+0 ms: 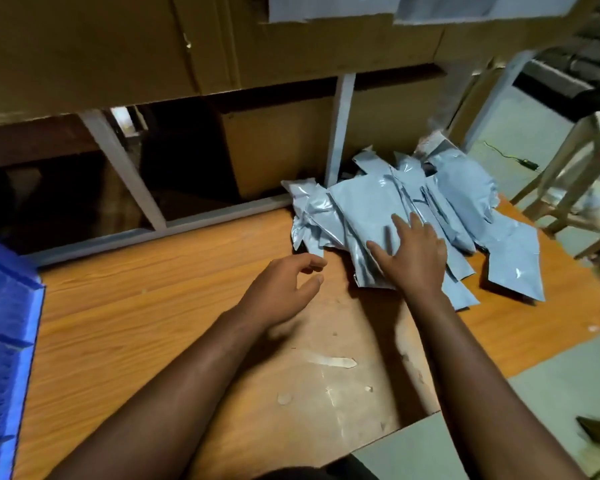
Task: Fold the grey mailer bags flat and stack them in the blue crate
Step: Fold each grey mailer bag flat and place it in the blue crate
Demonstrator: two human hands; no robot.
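The right hand (414,256) is lying spread and flat on the heap of grey mailer bags (406,216), gripping nothing. The left hand (284,289) is hovering half-curled and empty just beside the heap's near-left corner. The blue crate (4,327) is sitting well apart to the left, nearer the left hand.

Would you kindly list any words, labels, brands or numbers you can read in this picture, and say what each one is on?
None can be read.
Grey mailer bags: plain, no print visible.
Blue crate: no label showing.
Cardboard boxes: no markings visible.
Pale sheets at the top: blank as seen.
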